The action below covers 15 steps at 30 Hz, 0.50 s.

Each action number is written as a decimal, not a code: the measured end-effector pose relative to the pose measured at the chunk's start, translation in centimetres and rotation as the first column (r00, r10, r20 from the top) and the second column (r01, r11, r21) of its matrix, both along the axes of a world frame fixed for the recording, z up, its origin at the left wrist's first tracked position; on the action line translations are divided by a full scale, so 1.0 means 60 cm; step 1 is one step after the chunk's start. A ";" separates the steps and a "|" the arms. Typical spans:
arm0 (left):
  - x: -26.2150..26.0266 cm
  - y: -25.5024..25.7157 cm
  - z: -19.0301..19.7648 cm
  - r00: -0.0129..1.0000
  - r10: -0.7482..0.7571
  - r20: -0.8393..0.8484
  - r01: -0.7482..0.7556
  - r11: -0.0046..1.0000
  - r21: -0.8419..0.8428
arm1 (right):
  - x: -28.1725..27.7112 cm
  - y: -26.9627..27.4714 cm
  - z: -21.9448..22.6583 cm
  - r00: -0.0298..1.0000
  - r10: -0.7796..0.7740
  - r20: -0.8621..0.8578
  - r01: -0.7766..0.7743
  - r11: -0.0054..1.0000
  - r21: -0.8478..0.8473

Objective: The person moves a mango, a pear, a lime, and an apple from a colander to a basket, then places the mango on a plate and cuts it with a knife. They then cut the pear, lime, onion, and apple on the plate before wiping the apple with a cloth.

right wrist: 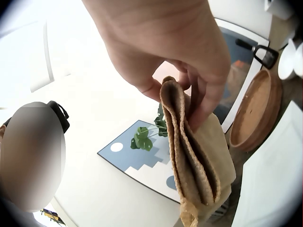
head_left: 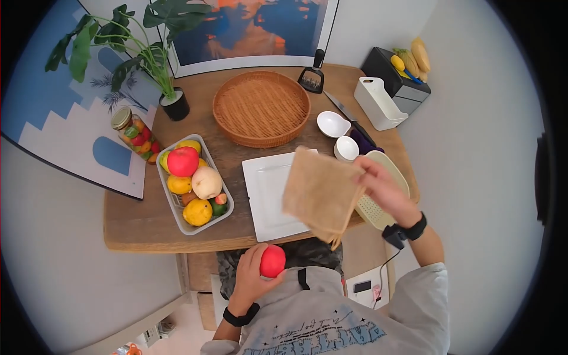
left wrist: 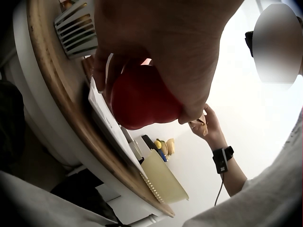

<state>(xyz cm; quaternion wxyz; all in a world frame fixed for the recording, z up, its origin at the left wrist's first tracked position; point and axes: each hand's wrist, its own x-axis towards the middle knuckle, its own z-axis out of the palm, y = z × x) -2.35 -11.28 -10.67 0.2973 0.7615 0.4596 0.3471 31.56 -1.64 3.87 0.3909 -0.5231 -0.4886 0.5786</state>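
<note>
Brown cloth (head_left: 322,195), folded and floppy, hangs above the front edge of the table (head_left: 142,222), pinched at its top corner by the right hand (head_left: 384,189). It looks light. Left hand (head_left: 251,278) curls round a smooth red apple (head_left: 273,261) just below that edge.

We see the fruit tray (head_left: 171,204) at the table's (head_left: 136,225) left edge; the plate (head_left: 266,195) lies right of it. The basket (head_left: 261,107) sits behind both, near the back edge.
</note>
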 end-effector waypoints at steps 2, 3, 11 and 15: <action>-0.006 -0.006 0.005 1.000 0.029 0.002 -0.029 1.000 -0.008 | -0.025 -0.004 -0.049 0.998 0.014 0.054 -0.015 1.000 0.025; -0.008 -0.011 0.006 0.999 0.042 0.006 -0.042 0.999 -0.018 | -0.036 -0.008 -0.081 0.991 -0.023 0.131 0.012 0.997 0.082; 0.013 -0.004 0.000 0.994 -0.003 0.108 0.009 0.999 -0.053 | -0.079 -0.159 -0.163 0.872 -0.095 0.481 -0.021 0.973 0.231; 0.050 0.030 0.015 0.990 -0.068 0.125 0.075 0.996 -0.047 | -0.108 -0.204 -0.168 0.900 -0.071 0.431 -0.032 0.973 0.227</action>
